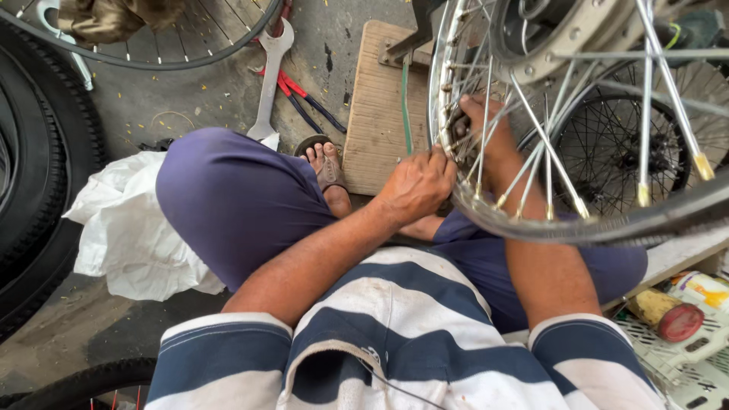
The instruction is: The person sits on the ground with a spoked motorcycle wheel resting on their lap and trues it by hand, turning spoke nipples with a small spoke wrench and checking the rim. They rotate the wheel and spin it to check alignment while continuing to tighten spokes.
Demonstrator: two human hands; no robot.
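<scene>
A silver spoked wheel rim (486, 216) stands upright in front of me, its hub (558, 30) at the top right. My left hand (418, 182) grips the outside of the rim at its left edge, fingers curled on the metal. My right hand (482, 125) reaches between the spokes (543, 144) to the inner side of the rim, fingers closed around a spoke end; what it pinches is hidden. I sit cross-legged in blue trousers and a striped shirt.
A wooden board (377, 106) lies under the wheel. A large spanner (269, 76) and red-handled pliers (300, 95) rest on the concrete floor. A white cloth (125, 228) and black tyre (42, 167) are at left; a white crate (683, 357) with a bottle at right.
</scene>
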